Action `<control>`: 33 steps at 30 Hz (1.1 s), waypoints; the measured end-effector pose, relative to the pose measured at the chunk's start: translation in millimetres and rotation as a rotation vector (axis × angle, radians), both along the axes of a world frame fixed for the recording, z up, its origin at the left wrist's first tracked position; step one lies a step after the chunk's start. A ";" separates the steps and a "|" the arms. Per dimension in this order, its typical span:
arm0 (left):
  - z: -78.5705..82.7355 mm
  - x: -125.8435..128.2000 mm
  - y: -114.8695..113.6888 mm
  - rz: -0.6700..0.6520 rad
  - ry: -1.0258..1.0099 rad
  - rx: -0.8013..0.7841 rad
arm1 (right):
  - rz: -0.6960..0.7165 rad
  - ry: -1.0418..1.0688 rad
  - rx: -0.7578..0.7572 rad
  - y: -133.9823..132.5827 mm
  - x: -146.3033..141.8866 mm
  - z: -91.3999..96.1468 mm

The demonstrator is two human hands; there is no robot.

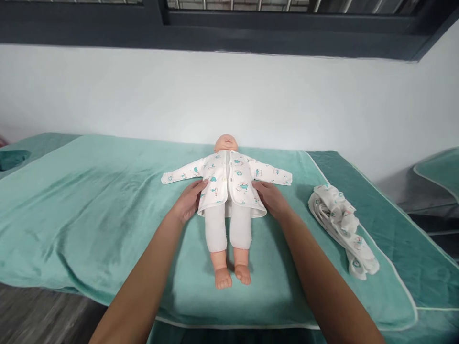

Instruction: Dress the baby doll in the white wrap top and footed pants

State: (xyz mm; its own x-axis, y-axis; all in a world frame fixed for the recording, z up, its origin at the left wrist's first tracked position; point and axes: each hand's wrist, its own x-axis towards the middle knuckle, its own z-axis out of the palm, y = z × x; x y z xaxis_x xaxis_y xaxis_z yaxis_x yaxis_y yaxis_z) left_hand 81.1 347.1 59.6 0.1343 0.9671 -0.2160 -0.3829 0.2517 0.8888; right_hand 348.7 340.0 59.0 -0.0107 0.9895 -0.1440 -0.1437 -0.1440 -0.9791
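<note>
A baby doll (pixel 225 142) lies on its back on a green blanket, head toward the wall and bare feet toward me. It wears a white printed baby jacket (pixel 240 184), both sleeves stretched out sideways and the front edges lying side by side with a narrow gap lower down. Its legs are in white trousers (pixel 215 229). My left hand (pixel 190 198) is closed on the jacket's left side, thumb on top and the other fingers partly hidden. On the opposite side my right hand (pixel 270 196) pinches the jacket's edge below the sleeve.
To the right lies a folded bundle of white printed baby clothing (pixel 340 227). The green blanket (pixel 107 200) covers the bed and wrinkles on the left. A white wall (pixel 229 95) rises behind, with a dark window frame (pixel 251 31) above. Another green padded edge (pixel 441 167) stands far right.
</note>
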 end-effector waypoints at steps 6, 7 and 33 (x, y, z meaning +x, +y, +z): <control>-6.2 -0.3 21.4 -0.089 -0.071 -0.006 | 0.123 0.182 -0.034 14.2 -5.5 -2.3; -6.4 1.0 24.5 -0.086 -0.076 0.000 | 0.123 0.216 -0.015 14.2 -5.3 -3.0; -18.8 11.5 12.3 0.153 0.146 0.246 | -0.633 -1.332 0.516 -56.7 96.3 4.6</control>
